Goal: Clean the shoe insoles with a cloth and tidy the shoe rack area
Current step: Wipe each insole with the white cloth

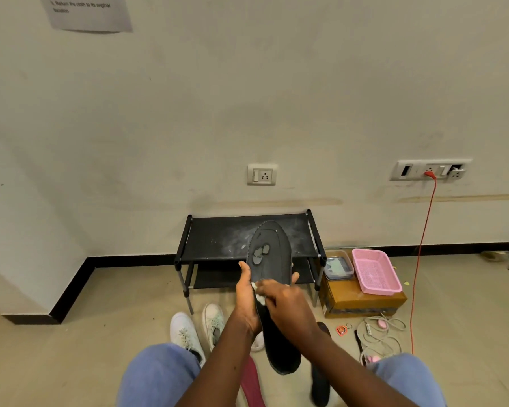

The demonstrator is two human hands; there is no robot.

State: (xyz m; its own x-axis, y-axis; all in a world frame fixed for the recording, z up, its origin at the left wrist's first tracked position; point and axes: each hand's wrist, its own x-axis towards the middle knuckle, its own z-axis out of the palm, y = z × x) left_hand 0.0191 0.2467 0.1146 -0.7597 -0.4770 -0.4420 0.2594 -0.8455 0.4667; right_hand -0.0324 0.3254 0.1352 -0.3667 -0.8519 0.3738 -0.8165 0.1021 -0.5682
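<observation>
R hand: fingers curled, bunching the cloth and pressing it on the insole abt mid-length, by its left edge. L hand grips the insole at the same level, thumb on the left edge, a fingertip showing at the right. Insole is held up in front of the rack. Its long axis runs away from the person, toe far, heel near. Next stroke prob. goes toeward along that axis.

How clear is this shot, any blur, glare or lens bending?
Head view: soft, even light with no glare; the wide-angle lens stretches the frame's edges, skewing the wall notice at top left, whose print is also blurred and barely legible; the insole and the shoe rack at centre are fairly sharp.
</observation>
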